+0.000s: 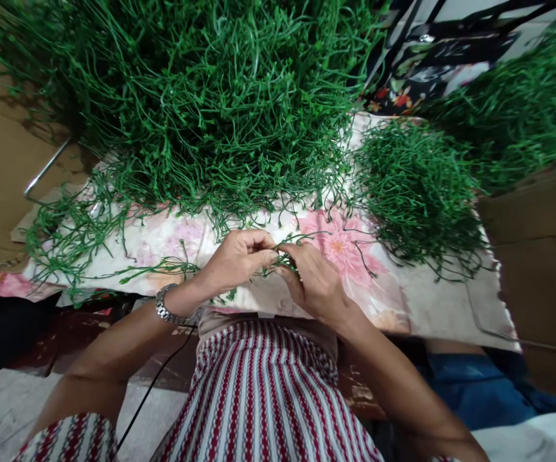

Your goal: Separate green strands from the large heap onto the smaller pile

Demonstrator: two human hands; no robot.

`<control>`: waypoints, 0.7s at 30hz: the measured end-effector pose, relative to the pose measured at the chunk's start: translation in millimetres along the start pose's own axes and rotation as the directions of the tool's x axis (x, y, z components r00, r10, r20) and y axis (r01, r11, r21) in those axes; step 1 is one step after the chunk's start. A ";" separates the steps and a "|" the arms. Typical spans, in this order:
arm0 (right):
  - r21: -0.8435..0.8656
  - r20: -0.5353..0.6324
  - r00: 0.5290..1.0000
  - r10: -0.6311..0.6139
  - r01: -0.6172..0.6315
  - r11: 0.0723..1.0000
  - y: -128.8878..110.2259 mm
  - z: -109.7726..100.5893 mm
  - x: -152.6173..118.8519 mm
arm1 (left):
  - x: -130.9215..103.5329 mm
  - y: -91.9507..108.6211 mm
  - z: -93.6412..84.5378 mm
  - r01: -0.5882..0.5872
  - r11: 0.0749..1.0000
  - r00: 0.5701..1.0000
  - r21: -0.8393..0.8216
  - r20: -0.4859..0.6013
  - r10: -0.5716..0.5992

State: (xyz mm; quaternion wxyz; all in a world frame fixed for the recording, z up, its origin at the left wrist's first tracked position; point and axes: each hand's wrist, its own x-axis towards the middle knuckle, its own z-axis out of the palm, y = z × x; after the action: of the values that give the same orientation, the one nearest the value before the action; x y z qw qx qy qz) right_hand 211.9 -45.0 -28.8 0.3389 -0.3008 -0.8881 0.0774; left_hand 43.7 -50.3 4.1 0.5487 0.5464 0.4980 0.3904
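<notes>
My left hand and my right hand meet at the near side of a flower-patterned cloth. Between their fingertips is a thin green artificial plant stem, and both hands are closed on it with thumb and forefinger. Its small branching tips stick out past my right fingers; part of it is hidden by the fingers. Beside my left wrist lie a few loose green stems. Beyond my hands rises a large heap of the same green stems.
A smaller pile of green stems sits at the right, with more greenery behind it. Loose stems spread over the cloth's left end. Cardboard stands at the left and a cardboard box at the right. Another person's blue-clad leg shows lower right.
</notes>
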 end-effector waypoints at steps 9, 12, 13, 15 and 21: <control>0.416 0.037 0.959 0.280 -0.270 0.869 -1.7 10.4 5.9 | 0.6 -6.1 8.7 -0.021 0.985 0.995 -0.173 -0.101 0.003; 0.456 0.083 0.950 0.301 -0.305 0.836 -2.7 11.4 6.5 | 0.0 -7.0 9.6 -0.086 0.995 0.989 -0.049 -0.128 0.079; 0.440 0.087 0.950 0.299 -0.306 0.844 -2.8 11.7 6.1 | -0.3 -7.1 9.7 -0.100 0.995 0.987 -0.004 -0.128 0.099; 0.403 0.075 0.952 0.295 -0.300 0.865 -3.1 11.6 5.2 | -0.9 -7.4 9.4 -0.128 0.988 0.983 0.086 -0.118 0.138; 0.405 0.093 0.959 0.267 -0.282 0.870 -6.8 5.8 8.1 | -2.1 -12.9 9.6 -0.222 0.924 0.961 0.311 -0.089 0.261</control>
State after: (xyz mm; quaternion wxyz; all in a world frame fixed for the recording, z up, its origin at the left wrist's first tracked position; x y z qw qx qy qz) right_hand 200.1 -45.3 -26.4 0.3651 -0.3436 -0.8053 0.3164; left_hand 51.1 -55.7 -9.3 0.3745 0.6536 0.5142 0.4100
